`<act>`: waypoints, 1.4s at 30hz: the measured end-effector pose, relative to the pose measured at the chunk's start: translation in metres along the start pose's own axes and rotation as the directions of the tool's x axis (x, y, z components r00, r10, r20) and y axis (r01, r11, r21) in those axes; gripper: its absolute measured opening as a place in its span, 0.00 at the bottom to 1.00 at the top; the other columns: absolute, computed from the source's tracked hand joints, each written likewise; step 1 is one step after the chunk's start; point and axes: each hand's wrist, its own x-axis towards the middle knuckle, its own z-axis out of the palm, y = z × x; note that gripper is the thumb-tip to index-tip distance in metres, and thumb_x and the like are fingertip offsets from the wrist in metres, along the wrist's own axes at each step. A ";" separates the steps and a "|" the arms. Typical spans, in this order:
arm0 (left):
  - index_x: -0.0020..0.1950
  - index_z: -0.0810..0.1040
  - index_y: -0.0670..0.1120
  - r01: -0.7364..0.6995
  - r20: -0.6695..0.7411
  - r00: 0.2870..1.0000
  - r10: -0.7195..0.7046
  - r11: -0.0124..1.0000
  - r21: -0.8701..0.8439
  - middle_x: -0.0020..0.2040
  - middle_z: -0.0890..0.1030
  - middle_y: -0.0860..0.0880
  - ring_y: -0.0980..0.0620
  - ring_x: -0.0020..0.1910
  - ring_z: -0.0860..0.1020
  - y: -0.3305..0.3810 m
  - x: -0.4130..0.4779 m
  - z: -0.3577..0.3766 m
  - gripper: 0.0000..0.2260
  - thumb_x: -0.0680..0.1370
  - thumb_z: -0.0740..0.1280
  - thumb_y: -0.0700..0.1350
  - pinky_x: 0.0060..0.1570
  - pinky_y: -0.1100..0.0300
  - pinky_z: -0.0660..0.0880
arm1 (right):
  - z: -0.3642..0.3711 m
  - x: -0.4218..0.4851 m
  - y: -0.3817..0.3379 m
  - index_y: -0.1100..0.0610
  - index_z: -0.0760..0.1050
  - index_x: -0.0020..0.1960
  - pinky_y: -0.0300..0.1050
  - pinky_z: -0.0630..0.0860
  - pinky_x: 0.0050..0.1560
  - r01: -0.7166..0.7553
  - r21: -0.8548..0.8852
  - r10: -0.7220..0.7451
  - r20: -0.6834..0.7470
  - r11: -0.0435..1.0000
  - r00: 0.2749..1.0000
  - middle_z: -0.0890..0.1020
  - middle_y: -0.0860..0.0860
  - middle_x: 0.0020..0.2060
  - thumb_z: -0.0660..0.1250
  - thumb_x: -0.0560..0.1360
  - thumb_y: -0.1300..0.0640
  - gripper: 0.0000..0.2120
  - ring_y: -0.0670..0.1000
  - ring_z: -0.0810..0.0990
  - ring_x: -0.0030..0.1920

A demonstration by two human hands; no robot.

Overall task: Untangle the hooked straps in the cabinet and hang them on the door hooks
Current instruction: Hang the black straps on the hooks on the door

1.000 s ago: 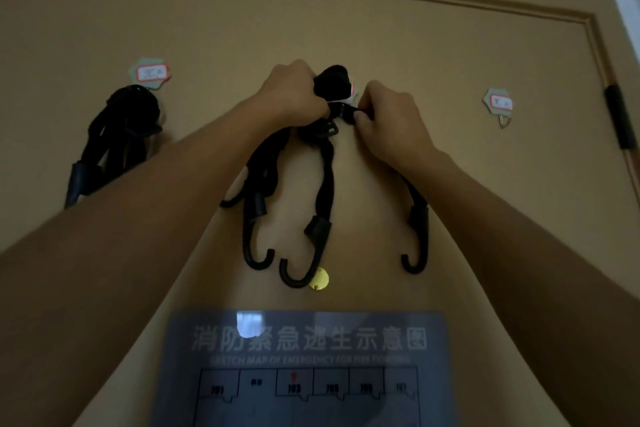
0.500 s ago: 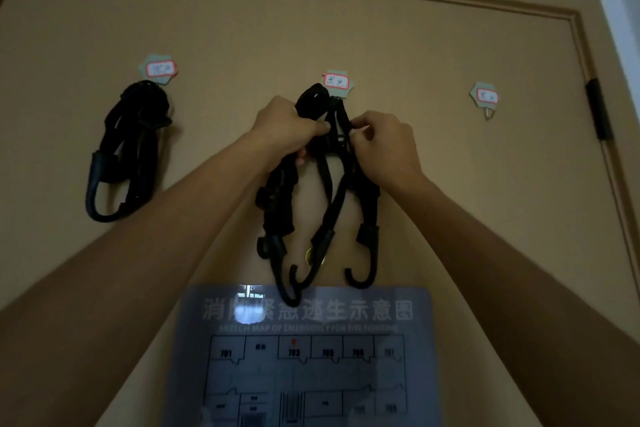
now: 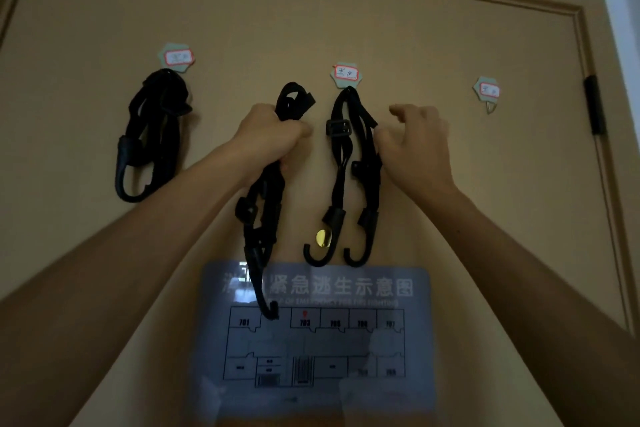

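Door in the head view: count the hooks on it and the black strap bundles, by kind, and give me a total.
Door hooks: 3
Black strap bundles: 3, two hung, one gripped by the left hand
Total: 6

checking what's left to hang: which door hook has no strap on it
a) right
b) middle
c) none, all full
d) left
a: the right door hook is bare; the left strap and the middle strap hang from the other two, and the left hand grips a third strap.
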 end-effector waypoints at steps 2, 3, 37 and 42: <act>0.35 0.69 0.45 0.008 0.086 0.996 -0.003 0.998 -0.057 0.30 0.69 0.48 0.53 0.25 0.68 0.001 -0.019 -0.001 0.08 0.72 0.65 0.41 0.28 0.61 0.67 | -0.009 -0.013 -0.003 0.57 0.73 0.62 0.37 0.61 0.54 0.051 0.002 -0.051 -0.073 0.999 0.996 0.73 0.55 0.58 0.61 0.76 0.56 0.15 0.54 0.68 0.60; 0.35 0.69 0.45 0.030 0.142 0.990 -0.015 0.994 -0.108 0.30 0.69 0.48 0.53 0.25 0.68 0.001 -0.029 0.000 0.07 0.72 0.63 0.39 0.27 0.61 0.68 | -0.013 -0.021 -0.006 0.57 0.75 0.58 0.35 0.62 0.51 0.068 0.030 -0.066 -0.070 0.997 0.995 0.74 0.53 0.54 0.62 0.76 0.56 0.12 0.53 0.70 0.57; 0.48 0.73 0.42 0.025 0.746 0.666 0.002 0.999 -0.025 0.36 0.78 0.40 0.45 0.37 0.78 -0.027 -0.120 0.075 0.06 0.74 0.68 0.35 0.42 0.53 0.79 | -0.106 -0.140 0.036 0.61 0.74 0.47 0.41 0.69 0.27 -0.704 0.197 0.294 0.808 0.682 0.511 0.70 0.51 0.29 0.60 0.79 0.60 0.06 0.49 0.68 0.25; 0.58 0.73 0.41 0.033 0.744 0.668 -0.002 0.999 -0.027 0.47 0.81 0.38 0.43 0.43 0.81 -0.013 -0.120 0.111 0.14 0.73 0.67 0.34 0.49 0.50 0.79 | -0.104 -0.129 0.050 0.62 0.73 0.41 0.42 0.66 0.27 -0.620 0.195 0.243 0.799 0.760 0.550 0.68 0.52 0.28 0.60 0.78 0.64 0.08 0.48 0.64 0.24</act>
